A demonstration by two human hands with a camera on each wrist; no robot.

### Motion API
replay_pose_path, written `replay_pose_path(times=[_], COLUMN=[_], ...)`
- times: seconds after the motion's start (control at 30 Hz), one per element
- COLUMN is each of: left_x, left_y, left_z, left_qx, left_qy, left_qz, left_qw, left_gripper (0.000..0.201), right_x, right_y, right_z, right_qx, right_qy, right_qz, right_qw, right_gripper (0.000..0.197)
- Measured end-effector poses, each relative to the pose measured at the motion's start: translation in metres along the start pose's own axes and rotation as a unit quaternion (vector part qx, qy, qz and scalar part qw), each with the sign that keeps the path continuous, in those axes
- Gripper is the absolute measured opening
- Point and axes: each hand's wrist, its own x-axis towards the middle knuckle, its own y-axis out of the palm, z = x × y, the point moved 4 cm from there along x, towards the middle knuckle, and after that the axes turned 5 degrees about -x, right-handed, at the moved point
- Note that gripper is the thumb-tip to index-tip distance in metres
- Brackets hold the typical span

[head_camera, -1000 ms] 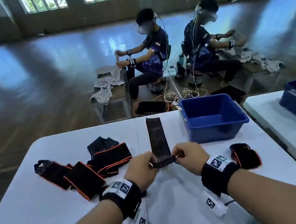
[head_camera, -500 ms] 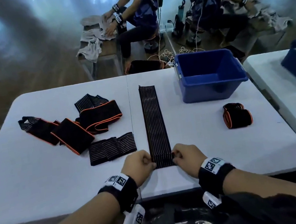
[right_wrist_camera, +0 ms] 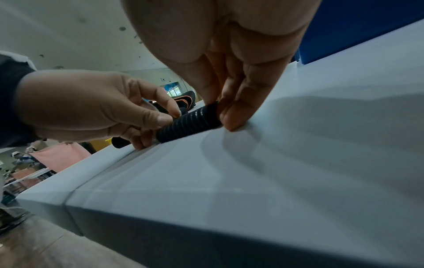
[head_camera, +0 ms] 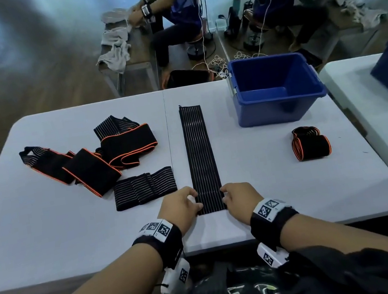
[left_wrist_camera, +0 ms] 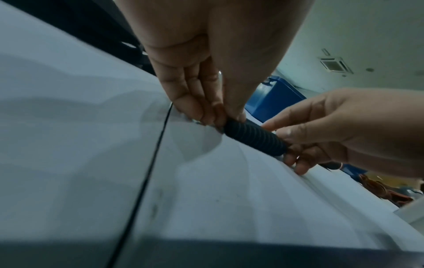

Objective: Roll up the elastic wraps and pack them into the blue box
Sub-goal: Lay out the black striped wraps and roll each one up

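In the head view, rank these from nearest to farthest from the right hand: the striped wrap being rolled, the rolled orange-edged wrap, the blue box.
1. Striped wrap: its near end is pinched by the right hand, with the left hand on the other side.
2. Rolled orange-edged wrap: on the table, to the right and farther out.
3. Blue box: at the table's far right edge.

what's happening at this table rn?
A person is rolling a striped elastic wrap laid flat on the white table. The left hand and right hand pinch its near end, where a small roll has formed. One finished orange-edged roll lies near the blue box, which looks empty as far as its inside shows. Several unrolled wraps wait on the left.
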Motion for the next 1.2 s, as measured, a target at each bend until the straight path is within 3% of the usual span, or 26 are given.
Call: replay_pose_path(times=[0.17, 0.33, 0.5, 0.63, 0.83, 1.0, 1.13, 1.2], left_x=[0.001, 0.001, 0.004, 0.008, 0.013, 0.017, 0.018, 0.019], left_y=[0.003, 0.006, 0.007, 0.006, 0.002, -0.002, -0.007, -0.007], left_z=[0.001, 0.007, 0.010, 0.007, -0.001, -0.002, -0.007, -0.010], left_qx=[0.076, 0.113, 0.063, 0.016, -0.011, -0.031, 0.062, 0.080], left_qy=[0.062, 0.100, 0.092, 0.052, -0.022, -0.074, -0.083, -0.065], left_qz=[0.014, 0.062, 0.023, 0.009, 0.005, 0.014, 0.004, -0.011], left_qw=[0.995, 0.987, 0.993, 0.998, 1.000, 0.997, 0.995, 0.995], left_gripper=[0.038, 0.073, 0.046, 0.016, 0.039, 0.037, 0.045, 0.037], right_x=[0.000, -0.001, 0.000, 0.007, 0.017, 0.021, 0.024, 0.024], right_y=[0.001, -0.001, -0.002, -0.006, -0.005, -0.005, -0.006, -0.007], right_z=[0.004, 0.000, -0.005, -0.006, -0.005, -0.006, 0.000, 0.002], right_qx=[-0.093, -0.140, -0.061, 0.006, -0.010, -0.001, -0.044, -0.058], right_qy=[-0.039, -0.059, -0.037, -0.001, 0.028, 0.056, 0.088, 0.090], right_qz=[0.017, 0.053, 0.023, 0.013, 0.005, 0.008, 0.044, 0.034], right_qw=[0.995, 0.987, 0.997, 1.000, 1.000, 0.998, 0.994, 0.994], right_gripper=[0.033, 0.055, 0.035, 0.032, 0.037, 0.042, 0.042, 0.035])
